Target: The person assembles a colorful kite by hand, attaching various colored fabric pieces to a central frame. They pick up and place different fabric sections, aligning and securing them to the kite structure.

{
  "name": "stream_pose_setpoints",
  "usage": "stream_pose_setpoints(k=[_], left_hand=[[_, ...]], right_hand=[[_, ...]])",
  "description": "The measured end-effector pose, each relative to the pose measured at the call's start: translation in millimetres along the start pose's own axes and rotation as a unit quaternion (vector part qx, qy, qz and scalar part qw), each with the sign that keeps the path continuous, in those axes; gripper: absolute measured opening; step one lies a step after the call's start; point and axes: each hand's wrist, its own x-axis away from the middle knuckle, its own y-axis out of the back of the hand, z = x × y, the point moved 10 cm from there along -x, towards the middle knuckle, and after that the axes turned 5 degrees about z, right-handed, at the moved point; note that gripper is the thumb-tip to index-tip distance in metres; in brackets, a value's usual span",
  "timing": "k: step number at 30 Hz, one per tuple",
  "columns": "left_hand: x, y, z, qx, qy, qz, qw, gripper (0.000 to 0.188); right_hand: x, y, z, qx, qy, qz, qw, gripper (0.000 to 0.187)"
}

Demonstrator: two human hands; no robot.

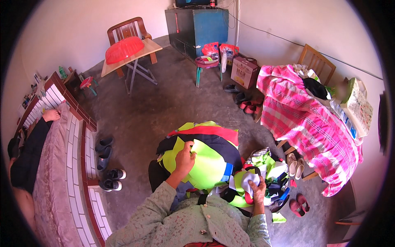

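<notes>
A large pile of cloth pieces in neon yellow-green, black and red [204, 138] lies in front of me, over my lap. My left hand [185, 160] is closed on a neon yellow-green piece of cloth [205, 164] at the top of this pile. A small whitish piece of cloth [249, 181] is gripped in my right hand [258, 191]. Under and around it spreads a heap of cloth scraps [275, 168] in green, black, white and blue. The fingertips of both hands are partly hidden.
At right, a pink plaid cloth [296, 115] drapes over furniture. Brown shoes [295, 165] and dark red shoes [299, 205] stand near the scraps. To the left, a person [29, 156] lies on a bed [51, 173]. A red cover [124, 49] sits on a folding table [146, 50].
</notes>
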Motion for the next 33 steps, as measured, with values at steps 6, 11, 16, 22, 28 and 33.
stream_pose_setpoints(k=[6,11,16,22,28,33], left_hand=[[8,10,-26,-0.134,-0.092,-0.038,0.986,0.046],[24,-3,-62,-0.169,-0.208,-0.029,0.963,0.048],[26,-41,-35,-0.227,-0.206,0.044,0.951,0.048],[29,-37,-46,-0.193,-0.230,0.019,0.954,0.048],[42,-36,-122,-0.046,-0.313,0.044,0.947,0.035],[63,-94,-146,0.124,-0.290,0.196,0.929,0.031]], right_hand=[[-2,4,-8,-0.010,0.008,0.001,1.000,0.036],[-2,3,-5,-0.016,0.009,0.002,1.000,0.036],[-2,7,-5,-0.002,0.020,-0.001,1.000,0.036],[1,3,8,0.058,0.012,-0.003,0.998,0.037],[-1,7,-10,0.014,-0.019,-0.009,1.000,0.032],[-2,11,-8,0.013,-0.023,-0.004,1.000,0.035]])
